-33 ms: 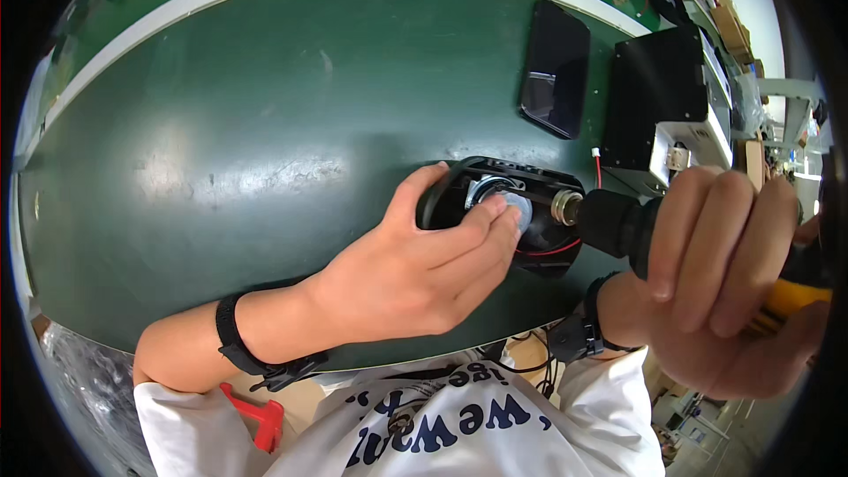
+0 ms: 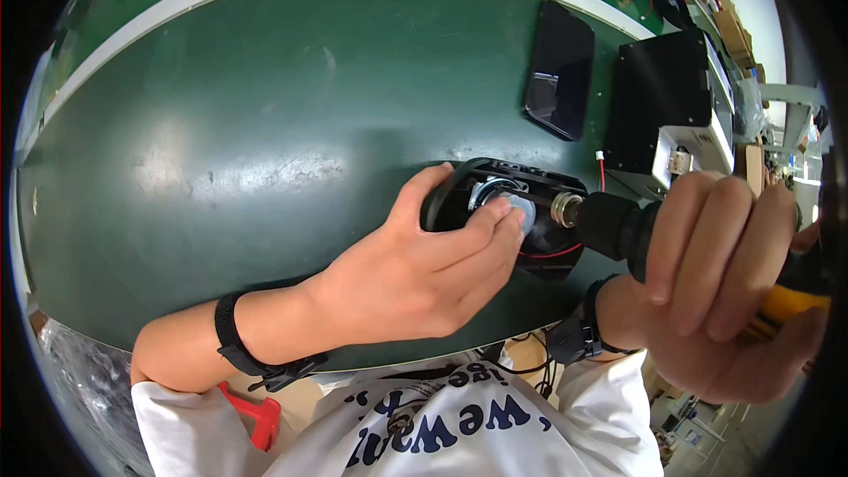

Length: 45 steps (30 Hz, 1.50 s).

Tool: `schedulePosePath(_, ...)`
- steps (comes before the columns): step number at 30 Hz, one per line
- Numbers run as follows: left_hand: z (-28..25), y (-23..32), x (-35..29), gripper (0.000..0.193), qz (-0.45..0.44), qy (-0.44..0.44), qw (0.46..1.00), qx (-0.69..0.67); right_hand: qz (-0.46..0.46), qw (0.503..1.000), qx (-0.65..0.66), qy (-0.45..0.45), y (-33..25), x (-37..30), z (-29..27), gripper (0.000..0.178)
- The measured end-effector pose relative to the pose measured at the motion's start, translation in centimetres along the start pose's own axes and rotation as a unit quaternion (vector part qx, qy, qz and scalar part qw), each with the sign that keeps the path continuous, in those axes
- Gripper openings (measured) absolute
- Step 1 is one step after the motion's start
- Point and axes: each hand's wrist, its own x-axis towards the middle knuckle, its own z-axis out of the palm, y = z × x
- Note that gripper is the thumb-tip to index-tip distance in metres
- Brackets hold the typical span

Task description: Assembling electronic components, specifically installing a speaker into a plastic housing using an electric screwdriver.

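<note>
A black plastic housing [image 2: 454, 205] lies open side up on the bench, with a round metal-rimmed part [image 2: 522, 214] and a thin red wire [image 2: 558, 253] inside it. My left hand [image 2: 411, 274] grips the housing, thumb at its far left edge, fingertips pressed on the round part. In my right hand [image 2: 720, 269] is a black and yellow power screwdriver [image 2: 609, 224], its chuck low over the housing's right part. The bit points left toward the rim of the round part; my left fingers partly hide the tip, so contact cannot be made out.
A black phone [image 2: 560, 71] lies on the green bench [image 2: 238, 124] beyond the housing. Right of it stands a black and silver metal box [image 2: 658, 97]. A white-tipped red lead [image 2: 601, 168] lies between box and housing. A red tool-like object [image 2: 258, 420] shows below the bench edge.
</note>
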Motion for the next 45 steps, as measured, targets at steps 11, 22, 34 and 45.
schedulePosePath(11,0.4,0.1,0.2,0.013,-0.014,0.011,1.000,-0.007,0.107,0.994,-0.025,0.000,0.9,0.6,1.2,0.046)
schedulePosePath(22,0.4,0.3,0.0,0.015,-0.016,0.006,1.000,-0.007,0.060,0.998,-0.025,0.018,1.3,-0.1,0.7,0.040)
schedulePosePath(34,0.3,0.2,0.1,0.016,-0.015,-0.004,1.000,-0.009,0.072,0.991,-0.012,0.114,1.3,0.1,2.4,0.037)
schedulePosePath(45,0.1,0.3,0.1,0.017,-0.015,-0.008,1.000,-0.007,0.072,0.995,-0.027,0.057,1.3,0.0,1.1,0.033)
